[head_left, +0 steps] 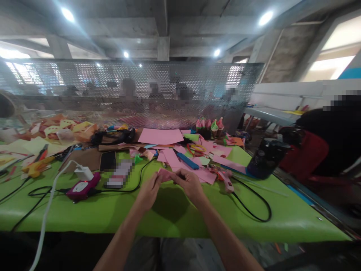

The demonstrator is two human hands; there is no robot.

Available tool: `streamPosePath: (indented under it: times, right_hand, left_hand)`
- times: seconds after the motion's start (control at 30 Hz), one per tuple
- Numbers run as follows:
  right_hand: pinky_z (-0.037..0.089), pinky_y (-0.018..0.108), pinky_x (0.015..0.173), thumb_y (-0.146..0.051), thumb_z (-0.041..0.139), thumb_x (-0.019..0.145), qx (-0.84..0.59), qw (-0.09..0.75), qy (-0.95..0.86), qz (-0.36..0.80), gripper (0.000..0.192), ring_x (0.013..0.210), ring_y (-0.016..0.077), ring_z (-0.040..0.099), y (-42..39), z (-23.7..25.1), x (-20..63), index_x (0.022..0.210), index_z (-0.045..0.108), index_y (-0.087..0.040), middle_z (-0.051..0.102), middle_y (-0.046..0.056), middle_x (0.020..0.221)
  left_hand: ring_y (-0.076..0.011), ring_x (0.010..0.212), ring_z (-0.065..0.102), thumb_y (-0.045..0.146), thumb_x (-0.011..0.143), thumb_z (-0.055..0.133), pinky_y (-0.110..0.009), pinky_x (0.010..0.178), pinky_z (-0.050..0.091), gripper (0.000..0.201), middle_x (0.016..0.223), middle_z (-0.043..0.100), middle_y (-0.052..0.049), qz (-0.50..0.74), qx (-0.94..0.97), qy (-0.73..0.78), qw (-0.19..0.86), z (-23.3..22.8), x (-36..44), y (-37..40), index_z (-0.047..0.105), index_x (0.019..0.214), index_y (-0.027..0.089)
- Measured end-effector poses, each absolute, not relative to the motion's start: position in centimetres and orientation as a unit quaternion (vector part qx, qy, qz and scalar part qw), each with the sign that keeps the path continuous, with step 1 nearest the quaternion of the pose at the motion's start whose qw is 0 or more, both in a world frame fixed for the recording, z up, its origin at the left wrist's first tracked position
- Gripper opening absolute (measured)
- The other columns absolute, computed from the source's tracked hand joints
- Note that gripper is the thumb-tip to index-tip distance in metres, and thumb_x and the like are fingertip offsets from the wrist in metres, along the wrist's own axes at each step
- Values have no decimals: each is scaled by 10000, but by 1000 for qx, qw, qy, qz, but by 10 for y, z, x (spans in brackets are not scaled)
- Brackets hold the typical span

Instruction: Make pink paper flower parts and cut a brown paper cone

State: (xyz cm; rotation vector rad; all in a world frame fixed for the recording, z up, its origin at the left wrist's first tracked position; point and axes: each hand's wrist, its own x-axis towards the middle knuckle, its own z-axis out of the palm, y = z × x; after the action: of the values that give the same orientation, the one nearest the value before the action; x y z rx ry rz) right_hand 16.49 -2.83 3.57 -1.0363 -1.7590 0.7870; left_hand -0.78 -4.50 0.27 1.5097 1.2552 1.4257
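Observation:
Between my two hands is a small piece of pink paper (164, 175), held just above the green tabletop. My left hand (150, 190) pinches its left side with thumb and fingers. On the right side, my right hand (188, 183) has its fingertips closed on the same piece. Just beyond the hands lie pink paper strips (172, 160) and a blue box cutter-like tool (187, 161). A pink glue gun (226, 181) with a black cord rests to the right of my right hand.
A phone (120, 174) and a purple power strip (84, 186) with cables lie on the left. A dark jar (265, 158) stands at right. Paper cones (216, 126) stand at the back before a perforated metal screen (169, 94). A person sits at far right.

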Motion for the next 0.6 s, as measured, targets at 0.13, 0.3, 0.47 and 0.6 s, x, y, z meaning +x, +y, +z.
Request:
streamPosePath:
  times: [0.13,0.3,0.47,0.6]
  right_hand:
    - [452,255,599,-464,579,851,-396,482,-690,368,310,641,162,590,-29,39,164,734,672,-192,652,16,659]
    - [489,281,714,-396,711,756,-342,519,-659,423,397,787,171,608,-32,45,163,1101,649,-209,668,22,841]
    - [490,294,684,-365,782,676,-347,517,-660,421,301,741,173,601,-32,42,158,915,707,-197,671,25,804]
    - [473,285,640,-377,788,660,-353,542,-638,419,242,681,170,595,-30,39,158,794,712,-190,654,12,707]
  left_hand:
    - [-142,613,528,601,747,609,-245,561,404,421,639,573,8,556,532,456,448,6,-8,-43,616,780,181]
    - [-61,443,332,637,679,645,-187,441,280,479,526,376,93,549,466,422,550,9,-8,-43,546,743,173]
    - [-51,427,281,635,677,646,-185,429,231,481,511,329,104,529,474,407,574,12,-3,-48,482,697,184]
    - [-64,419,274,672,671,617,-205,418,207,500,498,321,102,515,500,416,558,11,-1,-45,500,706,187]
